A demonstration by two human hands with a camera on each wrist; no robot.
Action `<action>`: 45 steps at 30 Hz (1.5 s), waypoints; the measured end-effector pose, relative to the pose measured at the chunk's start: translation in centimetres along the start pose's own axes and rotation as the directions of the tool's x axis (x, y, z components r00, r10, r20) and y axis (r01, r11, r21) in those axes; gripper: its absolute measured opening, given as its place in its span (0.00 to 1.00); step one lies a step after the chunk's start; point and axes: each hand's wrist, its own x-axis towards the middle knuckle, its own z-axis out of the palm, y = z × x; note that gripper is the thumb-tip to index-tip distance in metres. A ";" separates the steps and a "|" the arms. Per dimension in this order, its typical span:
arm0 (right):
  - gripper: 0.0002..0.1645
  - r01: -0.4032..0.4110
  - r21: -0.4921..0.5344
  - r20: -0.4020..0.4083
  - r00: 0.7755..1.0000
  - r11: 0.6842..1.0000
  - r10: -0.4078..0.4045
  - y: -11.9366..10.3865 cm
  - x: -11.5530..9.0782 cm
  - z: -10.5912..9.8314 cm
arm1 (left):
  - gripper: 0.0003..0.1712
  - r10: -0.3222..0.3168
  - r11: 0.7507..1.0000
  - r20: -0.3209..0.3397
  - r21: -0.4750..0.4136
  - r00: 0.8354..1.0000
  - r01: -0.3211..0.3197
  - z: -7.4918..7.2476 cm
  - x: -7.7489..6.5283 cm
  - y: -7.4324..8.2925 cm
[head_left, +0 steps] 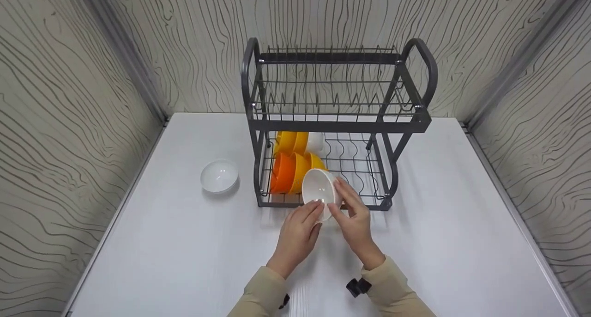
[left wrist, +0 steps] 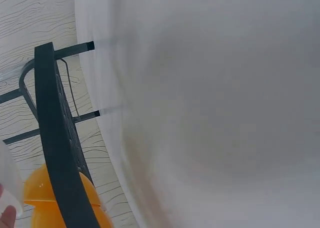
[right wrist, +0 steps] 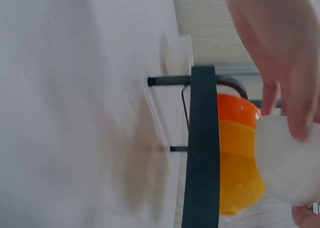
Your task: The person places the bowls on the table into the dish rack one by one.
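Observation:
A white bowl (head_left: pixel 317 186) is held by both hands at the front edge of the dish rack (head_left: pixel 339 126), tilted with its inside facing me. My left hand (head_left: pixel 299 229) pinches the near rim. Around the right side curl the fingers and thumb of my right hand (head_left: pixel 358 222). Seen from the right wrist, the white bowl (right wrist: pixel 285 163) overlaps the bowls behind it. On the lower tier, an orange bowl (head_left: pixel 282 173) and two yellow bowls (head_left: pixel 299 171) stand on edge in the front row. Behind them are more yellow bowls (head_left: pixel 286 142) and a white one (head_left: pixel 315 142).
Another white bowl (head_left: pixel 219 176) sits upright on the white table (head_left: pixel 175 252), left of the rack. The rack's upper tier (head_left: pixel 330 81) rises above the lower one, with tall side handles (head_left: pixel 429 72). Wood-grain panels (head_left: pixel 203 39) enclose the table's back and sides.

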 end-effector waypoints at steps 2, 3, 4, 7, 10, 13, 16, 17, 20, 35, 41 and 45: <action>0.29 0.021 0.008 -0.041 0.999 1.000 -0.021 0.1 0.5 -0.6 | 0.27 -0.004 1.000 -0.010 0.006 1.000 0.004 0.1 -0.3 -0.6; 0.29 0.033 0.018 -0.056 0.998 0.999 -0.032 0.2 0.7 -0.8 | 0.26 -0.006 1.000 -0.013 0.011 1.000 0.006 0.3 -0.4 -0.9; 0.29 0.043 0.022 -0.070 0.997 0.999 -0.041 0.2 1.0 -1.1 | 0.26 -0.009 1.000 -0.014 0.012 1.000 0.010 0.4 -0.5 -1.2; 0.29 0.052 0.008 -0.105 0.993 0.999 -0.051 0.4 1.4 -1.8 | 0.25 -0.027 0.999 -0.001 0.033 1.000 0.027 0.8 -0.8 -2.2; 0.29 0.041 -0.025 -0.127 0.991 0.999 -0.044 0.5 1.7 -2.2 | 0.24 -0.042 0.998 0.030 0.053 0.999 0.041 1.2 -0.9 -2.9; 0.29 0.035 -0.052 -0.134 0.990 0.998 -0.042 0.2 1.9 -2.4 | 0.23 -0.058 0.996 0.071 0.078 0.996 0.052 1.5 -0.9 -3.4; 0.28 0.031 -0.080 -0.135 0.990 0.996 -0.041 -0.7 2.2 -2.4 | 0.23 -0.073 0.994 0.107 0.093 0.992 0.064 1.9 -0.7 -3.7; 0.27 0.032 -0.088 -0.137 0.990 0.996 -0.044 -1.1 2.3 -2.4 | 0.23 -0.079 0.993 0.113 0.100 0.990 0.068 2.0 -0.6 -3.8; 0.27 -0.005 -0.121 -0.151 0.989 0.993 -0.013 -0.9 2.6 -2.4 | 0.23 -0.083 0.991 0.118 0.111 0.990 0.070 2.4 -0.5 -4.2; 0.28 -0.034 -0.284 -0.154 0.988 0.958 -0.011 3.2 5.6 -2.4 | 0.26 -0.117 0.993 0.119 0.014 0.986 0.117 3.3 -0.9 -5.1; 0.27 -0.058 -0.287 -0.145 0.989 0.956 0.016 3.8 7.1 -1.9 | 0.26 -0.146 0.989 0.113 -0.014 0.983 0.148 3.5 -0.9 -5.1; 0.28 -0.080 -0.303 -0.127 0.991 0.950 0.043 4.0 8.0 -1.8 | 0.26 -0.166 0.985 0.126 -0.033 0.978 0.171 3.6 -0.9 -5.0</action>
